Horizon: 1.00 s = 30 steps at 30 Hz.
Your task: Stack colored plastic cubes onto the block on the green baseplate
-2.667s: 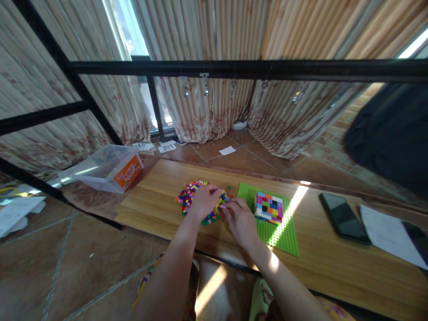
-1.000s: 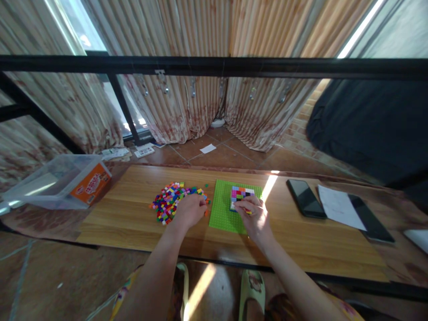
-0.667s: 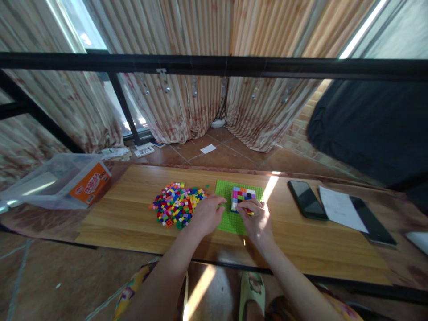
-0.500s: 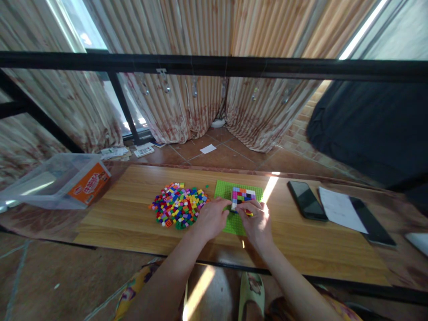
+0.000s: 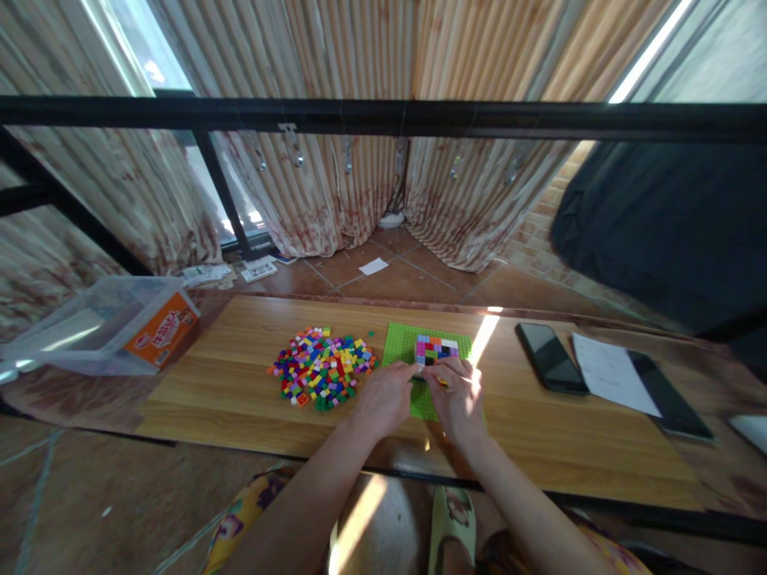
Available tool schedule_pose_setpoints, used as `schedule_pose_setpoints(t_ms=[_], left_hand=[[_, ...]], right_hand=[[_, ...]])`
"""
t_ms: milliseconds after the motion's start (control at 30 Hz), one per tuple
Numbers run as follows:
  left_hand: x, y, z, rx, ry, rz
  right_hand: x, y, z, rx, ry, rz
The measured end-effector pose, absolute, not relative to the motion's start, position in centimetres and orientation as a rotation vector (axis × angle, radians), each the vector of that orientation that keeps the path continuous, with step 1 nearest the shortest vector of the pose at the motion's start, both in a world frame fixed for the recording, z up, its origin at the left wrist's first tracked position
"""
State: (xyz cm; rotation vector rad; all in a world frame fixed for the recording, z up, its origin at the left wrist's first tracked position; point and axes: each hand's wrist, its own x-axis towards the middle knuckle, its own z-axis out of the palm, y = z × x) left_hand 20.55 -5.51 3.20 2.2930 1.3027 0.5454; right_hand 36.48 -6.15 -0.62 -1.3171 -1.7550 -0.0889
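Observation:
A block build of many colours (image 5: 437, 346) stands on the green studded baseplate (image 5: 399, 339), its near side partly covered by my hands. My left hand (image 5: 388, 395) is at the build's near left corner, thumb and forefinger pinched together; whatever they hold is too small to make out. My right hand (image 5: 456, 393) bends over the near edge of the build with its fingers closed, and a bit of yellow shows beneath them. Left of the baseplate lies a heap of small coloured building blocks (image 5: 323, 367).
Right of the baseplate on the wooden board (image 5: 233, 399) lie a dark phone (image 5: 550, 358), a white sheet of paper (image 5: 611, 374) and a second dark flat device (image 5: 668, 391). A clear plastic box (image 5: 108, 319) with an orange label stands at the left. A black bar (image 5: 383, 116) crosses above.
My left hand has moved right from the heap to the build, beside my right hand. My right hand went from the heap's edge to the build and has stayed there. The view shifted right earlier.

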Motion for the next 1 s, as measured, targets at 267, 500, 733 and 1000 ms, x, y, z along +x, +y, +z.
schedule_pose_setpoints(t_ms=[267, 500, 733, 1000], left_hand=[[20.6, -6.1, 3.1, 2.242, 1.301, 0.639], [20.4, -5.8, 3.0, 2.023, 1.403, 0.655], [21.1, -6.1, 3.2, 1.97, 1.337, 0.621], [21.2, -6.8, 3.2, 1.983, 1.314, 0.617]], right_hand=[[36.4, -6.7, 0.0, -1.323, -1.822, -0.114], [40.4, -5.4, 0.1, -1.722, -1.486, 0.171], [41.3, -4.3, 0.3, -1.772, -1.498, 0.534], [40.5, -4.9, 0.4, -1.832, -1.515, 0.526]])
